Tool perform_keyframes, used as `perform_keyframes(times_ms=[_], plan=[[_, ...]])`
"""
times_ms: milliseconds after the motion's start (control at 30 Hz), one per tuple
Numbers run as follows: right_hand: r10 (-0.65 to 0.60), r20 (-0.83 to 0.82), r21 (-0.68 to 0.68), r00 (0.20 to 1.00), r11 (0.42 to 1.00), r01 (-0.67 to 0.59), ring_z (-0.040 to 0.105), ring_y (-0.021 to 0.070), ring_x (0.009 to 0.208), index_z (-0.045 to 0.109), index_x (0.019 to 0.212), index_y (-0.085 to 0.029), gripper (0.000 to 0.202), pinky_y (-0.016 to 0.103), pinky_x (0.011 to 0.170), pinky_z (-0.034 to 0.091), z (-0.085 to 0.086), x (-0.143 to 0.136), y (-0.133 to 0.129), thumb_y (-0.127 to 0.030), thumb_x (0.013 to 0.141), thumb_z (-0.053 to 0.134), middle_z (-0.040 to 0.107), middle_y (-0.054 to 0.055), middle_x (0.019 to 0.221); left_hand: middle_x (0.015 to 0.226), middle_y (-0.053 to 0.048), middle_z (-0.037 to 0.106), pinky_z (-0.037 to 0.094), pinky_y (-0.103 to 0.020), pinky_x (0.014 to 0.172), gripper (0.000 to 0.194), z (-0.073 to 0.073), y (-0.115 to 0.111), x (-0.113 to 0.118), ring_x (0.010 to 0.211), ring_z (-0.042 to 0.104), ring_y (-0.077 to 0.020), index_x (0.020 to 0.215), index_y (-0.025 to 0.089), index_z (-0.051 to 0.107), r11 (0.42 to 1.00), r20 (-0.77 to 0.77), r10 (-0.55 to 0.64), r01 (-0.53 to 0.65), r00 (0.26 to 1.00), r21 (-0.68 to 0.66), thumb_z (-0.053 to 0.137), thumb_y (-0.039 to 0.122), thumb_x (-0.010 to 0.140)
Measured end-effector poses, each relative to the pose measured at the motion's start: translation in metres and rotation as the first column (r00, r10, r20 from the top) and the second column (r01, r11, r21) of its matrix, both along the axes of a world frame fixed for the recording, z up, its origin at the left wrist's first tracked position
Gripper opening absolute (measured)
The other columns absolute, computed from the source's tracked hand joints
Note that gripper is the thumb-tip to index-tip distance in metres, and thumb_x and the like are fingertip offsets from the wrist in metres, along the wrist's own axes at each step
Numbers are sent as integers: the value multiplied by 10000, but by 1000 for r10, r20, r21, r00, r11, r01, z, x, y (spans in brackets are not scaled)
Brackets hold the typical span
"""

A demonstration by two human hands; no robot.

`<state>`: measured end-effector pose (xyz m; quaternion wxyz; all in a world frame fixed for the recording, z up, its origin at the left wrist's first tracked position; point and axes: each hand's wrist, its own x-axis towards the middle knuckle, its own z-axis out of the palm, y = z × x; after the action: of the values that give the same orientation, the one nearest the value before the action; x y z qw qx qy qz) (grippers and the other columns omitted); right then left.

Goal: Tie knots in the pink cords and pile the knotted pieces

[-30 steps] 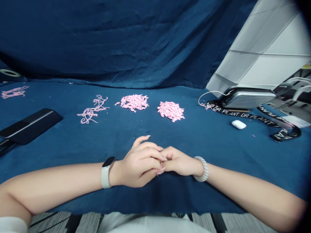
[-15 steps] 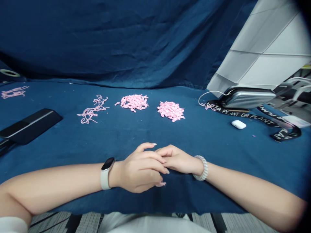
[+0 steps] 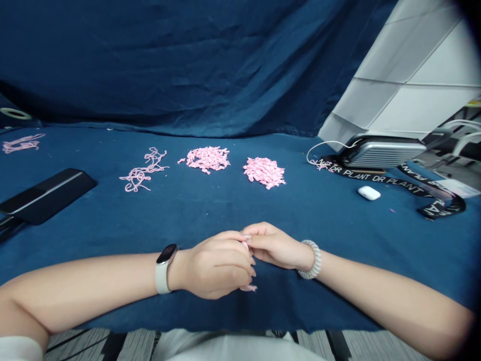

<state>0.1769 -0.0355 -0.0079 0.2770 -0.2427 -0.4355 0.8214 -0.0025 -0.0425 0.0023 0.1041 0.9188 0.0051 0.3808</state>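
My left hand (image 3: 214,265), with a pale-strapped watch on its wrist, is curled closed around pink yarn (image 3: 248,288), whose short end pokes out below the fingers. Facing it, my right hand (image 3: 272,245) pinches with thumb and index finger right at the left fingertips. A bit of pink shows between the two hands, and most of the held yarn is hidden. Beyond the hands lie two heaps of small pink knotted yarn pieces, the left heap (image 3: 208,159) and the right heap (image 3: 264,172). Loose pink strands (image 3: 137,178) lie left of them.
A black flat device (image 3: 48,195) sits at left, with a bundle of pink strands (image 3: 22,143) behind it. On the right are a white earbud case (image 3: 369,193), a lettered black lanyard (image 3: 379,178) and a silver ridged case (image 3: 387,152). Blue cloth (image 3: 180,210) covers the table.
My left fingers, stretched over the right fingertips before, have curled in to a closed grip. The left index finger has come down to the right hand's pinch. The heaps have not moved.
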Motion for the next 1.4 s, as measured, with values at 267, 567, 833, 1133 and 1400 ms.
perform_keyframes(times_ms=[267,567,833,1133,1400], plan=[[-52,-16,-40,999,998,52,543,66,563,626,638,-85,184,185,587,419,2,0,-1,-233,739,667,589,12,583,723,-39,647,458,-314,908,59,-2,2,-1,783,599,-110,791,137,550,999,5,-41,41,999,-31,495,157,800],[-97,-4,-75,995,993,97,548,72,575,634,665,-85,147,192,602,431,0,-2,0,-206,746,652,591,22,596,687,-28,642,469,-294,845,81,0,0,0,744,595,-105,781,137,546,988,22,-48,51,999,-142,495,75,772],[-239,-12,-42,971,970,239,548,88,626,594,853,-124,145,250,665,446,-1,-3,0,-180,730,648,595,26,728,715,-14,633,470,-142,665,110,-5,6,1,679,595,-42,763,120,537,680,-18,346,-264,938,-684,470,155,842],[-461,87,248,883,868,429,492,74,577,613,919,-163,184,233,569,405,-8,3,9,-266,767,627,552,-3,716,702,-10,634,454,-128,659,240,-4,11,3,659,583,-35,755,103,566,442,-178,411,-366,894,-819,485,310,848],[-466,9,203,885,867,454,460,67,571,614,1060,-206,323,238,578,409,-3,2,5,-362,777,623,539,-10,718,717,-16,637,468,-140,672,249,-4,13,6,667,593,-44,787,105,554,331,-205,382,-340,901,-880,496,341,838]])
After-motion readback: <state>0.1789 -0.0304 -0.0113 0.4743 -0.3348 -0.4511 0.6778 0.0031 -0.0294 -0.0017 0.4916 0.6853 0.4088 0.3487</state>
